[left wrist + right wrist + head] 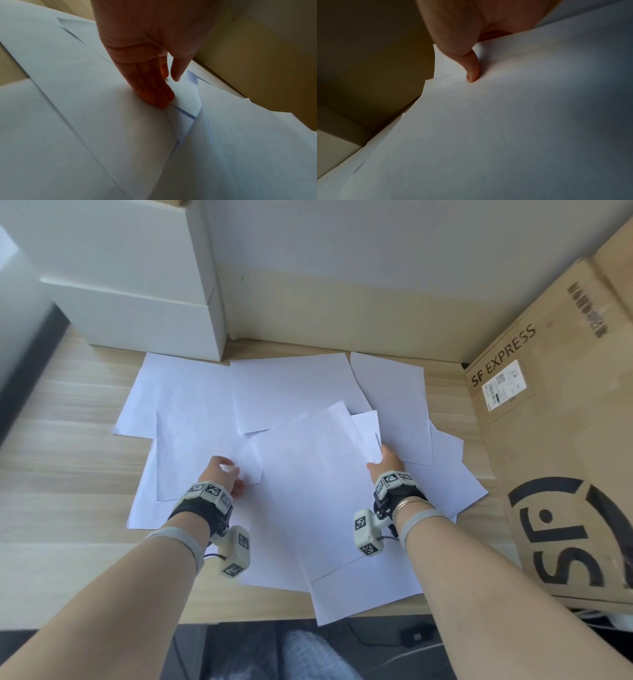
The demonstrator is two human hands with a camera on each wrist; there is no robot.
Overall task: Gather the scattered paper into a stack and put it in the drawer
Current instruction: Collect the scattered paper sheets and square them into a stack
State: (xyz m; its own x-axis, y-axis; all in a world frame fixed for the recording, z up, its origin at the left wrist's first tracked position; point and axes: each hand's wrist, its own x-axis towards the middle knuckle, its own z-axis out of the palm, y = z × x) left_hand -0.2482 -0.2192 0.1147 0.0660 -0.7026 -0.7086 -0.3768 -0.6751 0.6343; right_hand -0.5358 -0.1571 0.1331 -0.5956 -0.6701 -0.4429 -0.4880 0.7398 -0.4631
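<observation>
Several white paper sheets (pixel 291 385) lie scattered and overlapping on a light wooden desk (pixel 68 446). My right hand (pixel 385 460) pinches the right edge of a middle sheet (pixel 308 481) that is lifted and tilted. In the right wrist view my thumb (pixel 471 67) presses on top of this sheet (pixel 505 121), and the fingers are hidden beneath it. My left hand (pixel 226 474) lies at the sheet's left side. Its straight fingers (pixel 154 89) rest flat on the paper (pixel 85 94), tips at a sheet edge. No drawer is recognisable.
A white boxy unit (pixel 137 313) stands at the back left against the wall. A large cardboard box (pixel 555 440) marked SF EXPRESS fills the right side of the desk. One sheet (pixel 342 607) overhangs the desk's front edge.
</observation>
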